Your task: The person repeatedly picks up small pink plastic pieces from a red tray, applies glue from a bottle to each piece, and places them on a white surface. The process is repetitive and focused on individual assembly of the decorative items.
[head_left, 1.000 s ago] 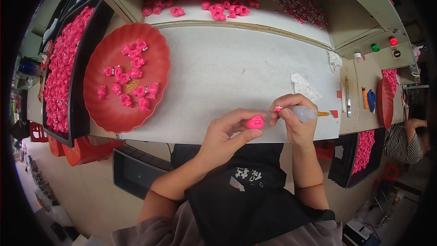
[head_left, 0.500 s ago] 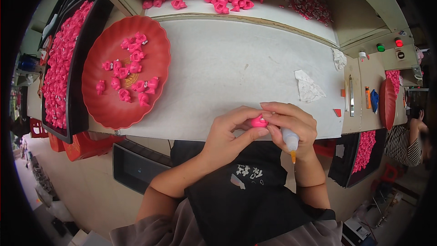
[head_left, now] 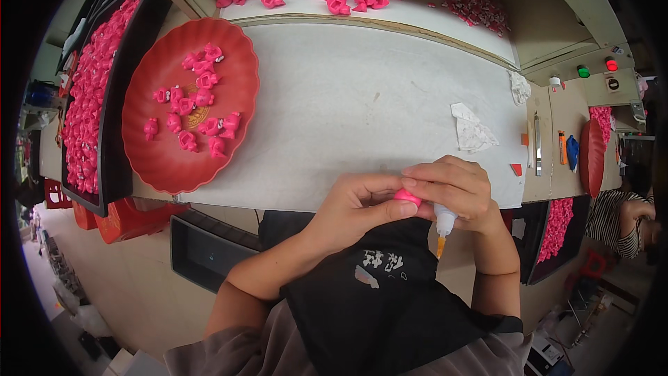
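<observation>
My left hand [head_left: 351, 212] pinches a small pink plastic figure piece [head_left: 407, 198] between thumb and fingers, above the table's near edge. The fingertips of my right hand [head_left: 459, 188] press against the same piece from the other side. Tucked in the right hand's lower fingers is a white squeeze bottle [head_left: 446, 218], its amber nozzle pointing down over my black apron. My fingers hide most of the pink piece. A scalloped red plate [head_left: 240, 49] at the left bears several pink figures [head_left: 186, 105].
A black tray [head_left: 118, 139] heaped with pink pieces stands beyond the plate. More pink parts [head_left: 337, 0] lie on the shelf at the back. Crumpled white tissue [head_left: 474, 132], a metal strip [head_left: 537, 143] and an orange tube [head_left: 561, 146] lie to the right. Another person sits far right.
Both hands have shifted slightly right and down with the pink piece. My right hand has turned, and its fingers now lie more over the piece. The bottle stays in the right hand.
</observation>
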Available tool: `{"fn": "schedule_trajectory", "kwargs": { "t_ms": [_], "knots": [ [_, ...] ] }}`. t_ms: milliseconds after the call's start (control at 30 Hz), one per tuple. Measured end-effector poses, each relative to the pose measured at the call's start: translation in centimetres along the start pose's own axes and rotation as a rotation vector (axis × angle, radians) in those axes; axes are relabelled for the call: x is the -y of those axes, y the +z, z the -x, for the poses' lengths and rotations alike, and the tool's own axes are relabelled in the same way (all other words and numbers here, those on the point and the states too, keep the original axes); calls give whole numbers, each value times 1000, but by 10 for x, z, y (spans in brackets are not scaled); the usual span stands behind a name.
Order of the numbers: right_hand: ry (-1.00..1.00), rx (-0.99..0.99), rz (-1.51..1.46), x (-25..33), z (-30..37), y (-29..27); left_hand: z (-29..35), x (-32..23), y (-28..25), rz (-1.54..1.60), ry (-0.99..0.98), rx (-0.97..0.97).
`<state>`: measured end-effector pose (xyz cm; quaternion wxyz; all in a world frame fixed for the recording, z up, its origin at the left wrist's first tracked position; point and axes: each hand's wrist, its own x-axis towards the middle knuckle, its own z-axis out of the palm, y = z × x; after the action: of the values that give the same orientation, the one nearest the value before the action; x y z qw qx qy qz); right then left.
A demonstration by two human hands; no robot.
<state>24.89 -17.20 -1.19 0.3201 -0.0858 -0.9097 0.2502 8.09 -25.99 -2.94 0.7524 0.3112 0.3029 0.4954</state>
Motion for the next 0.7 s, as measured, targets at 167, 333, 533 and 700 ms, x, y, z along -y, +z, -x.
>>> {"fn": "schedule_trajectory", "kwargs": {
  "t_ms": [167, 333, 533, 700],
  "knots": [
    [-51, 35, -17, -5, 0, 0, 0, 2, 0, 22, 7, -9],
    [-60, 67, -25, -10, -1, 4, -1, 8, 0, 98, 11, -83],
    [-33, 95, -53, -14, -3, 8, -1, 14, -4, 99, 22, -116],
    [-13, 110, -71, -14, -8, 10, 0, 12, -8, 141, -16, -104]
  ]
}}
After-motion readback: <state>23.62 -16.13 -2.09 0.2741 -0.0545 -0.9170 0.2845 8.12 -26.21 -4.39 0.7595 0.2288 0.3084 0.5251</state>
